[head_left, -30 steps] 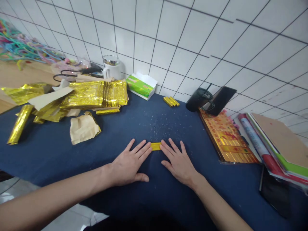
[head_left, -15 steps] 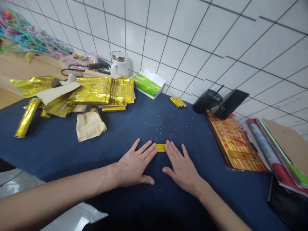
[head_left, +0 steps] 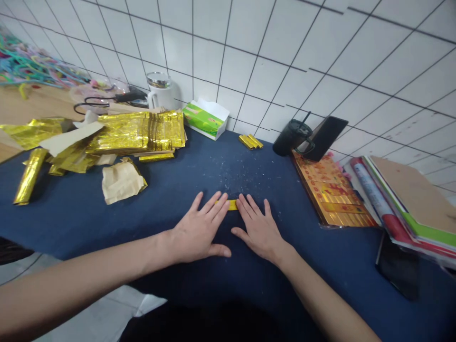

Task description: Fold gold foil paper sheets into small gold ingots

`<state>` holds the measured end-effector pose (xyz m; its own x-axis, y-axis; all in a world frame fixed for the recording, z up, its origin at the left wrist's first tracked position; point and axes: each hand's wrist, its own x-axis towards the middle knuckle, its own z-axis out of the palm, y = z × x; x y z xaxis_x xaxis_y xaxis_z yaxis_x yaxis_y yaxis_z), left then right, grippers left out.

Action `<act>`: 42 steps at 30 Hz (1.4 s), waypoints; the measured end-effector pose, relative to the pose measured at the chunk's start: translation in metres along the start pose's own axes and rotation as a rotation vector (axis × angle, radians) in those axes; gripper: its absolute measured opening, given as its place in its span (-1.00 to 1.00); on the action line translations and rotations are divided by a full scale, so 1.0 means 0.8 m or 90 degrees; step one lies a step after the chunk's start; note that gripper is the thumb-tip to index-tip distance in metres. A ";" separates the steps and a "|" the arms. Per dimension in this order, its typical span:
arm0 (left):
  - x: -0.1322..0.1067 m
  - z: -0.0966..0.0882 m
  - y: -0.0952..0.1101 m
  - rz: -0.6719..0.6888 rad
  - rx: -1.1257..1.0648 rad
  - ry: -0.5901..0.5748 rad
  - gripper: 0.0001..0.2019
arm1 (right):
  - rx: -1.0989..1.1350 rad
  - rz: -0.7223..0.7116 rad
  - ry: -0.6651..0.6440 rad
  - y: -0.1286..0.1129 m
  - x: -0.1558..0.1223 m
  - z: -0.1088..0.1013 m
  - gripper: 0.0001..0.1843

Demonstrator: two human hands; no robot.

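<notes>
Both my hands lie flat on a dark blue cloth (head_left: pixel 89 213), fingers stretched out and pointing away from me. My left hand (head_left: pixel 199 230) and my right hand (head_left: pixel 258 228) press their fingertips onto a small folded gold foil strip (head_left: pixel 232 204); only its short middle shows between the fingers. A stack of gold foil sheets (head_left: pixel 138 133) lies at the back left. Near the wall behind my hands sit a few folded gold pieces (head_left: pixel 251 141).
A crumpled tan paper (head_left: pixel 121 183) and a rolled gold tube (head_left: pixel 28 176) lie left. A green tissue box (head_left: pixel 204 118) and white mug (head_left: pixel 160 92) stand by the tiled wall. A black cup (head_left: pixel 290 137), gold printed sheets (head_left: pixel 331 190), books (head_left: pixel 409 209) and a phone (head_left: pixel 399 268) lie right.
My fingertips have closed in over the gold strip, so less of it shows. The camera has shifted slightly; the hands stay flat on the cloth.
</notes>
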<state>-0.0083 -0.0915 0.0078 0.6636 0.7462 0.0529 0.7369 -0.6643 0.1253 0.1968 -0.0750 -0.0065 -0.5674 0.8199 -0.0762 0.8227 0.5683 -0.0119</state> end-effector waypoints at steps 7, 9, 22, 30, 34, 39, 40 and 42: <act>0.036 0.015 0.015 0.090 -0.038 -0.040 -0.02 | 0.003 0.000 0.008 0.000 -0.001 0.004 -0.24; 0.022 0.019 0.000 0.084 -0.040 -0.054 -0.05 | 0.006 0.000 0.015 -0.001 -0.002 0.003 -0.22; -0.020 0.006 -0.031 0.026 -0.063 -0.077 -0.19 | 0.027 -0.020 0.059 0.009 0.001 -0.003 -0.39; 0.004 -0.007 -0.031 -0.005 -0.077 0.025 -0.68 | 0.135 -0.083 0.203 0.015 0.025 -0.010 -0.83; 0.022 -0.013 -0.037 0.010 -0.069 0.038 -0.81 | 0.128 -0.106 0.202 0.017 0.035 -0.010 -0.89; 0.039 -0.011 -0.040 0.017 -0.027 0.046 -0.83 | 0.098 -0.144 0.189 0.020 0.041 -0.008 -0.87; 0.041 -0.011 -0.040 0.017 -0.021 0.044 -0.82 | 0.088 -0.150 0.188 0.020 0.042 -0.008 -0.86; 0.045 -0.013 -0.039 0.009 -0.018 0.026 -0.84 | 0.082 -0.155 0.187 0.020 0.043 -0.009 -0.82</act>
<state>-0.0087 -0.0432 0.0161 0.6673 0.7388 0.0949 0.7235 -0.6731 0.1530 0.1902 -0.0373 -0.0019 -0.7164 0.6579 0.2320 0.6501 0.7503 -0.1200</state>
